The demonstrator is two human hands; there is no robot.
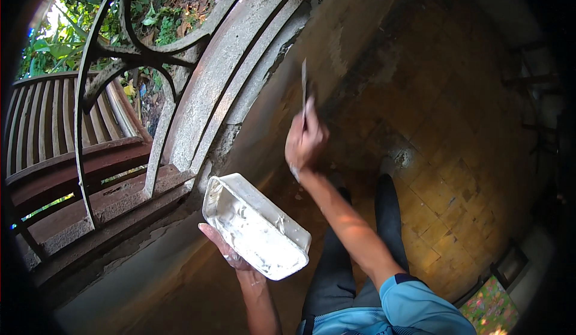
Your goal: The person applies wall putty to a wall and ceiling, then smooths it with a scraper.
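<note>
My left hand grips a white plastic tub from its left side and below. White paste is smeared over the tub's inside, and the tub is tilted. Whitish smears mark my left fingers and wrist. Raised in front of the wall, my right hand is closed around a thin flat-bladed scraper. Its narrow blade points away from me, seen nearly edge-on; the handle is mostly hidden in my fist. The blade appears apart from the wall.
A weathered window sill with chipped edges runs along the left, beside a curved metal grille. A slatted wooden shutter stands outward. Yellowish floor tiles lie at right, and a flowered cloth is at lower right.
</note>
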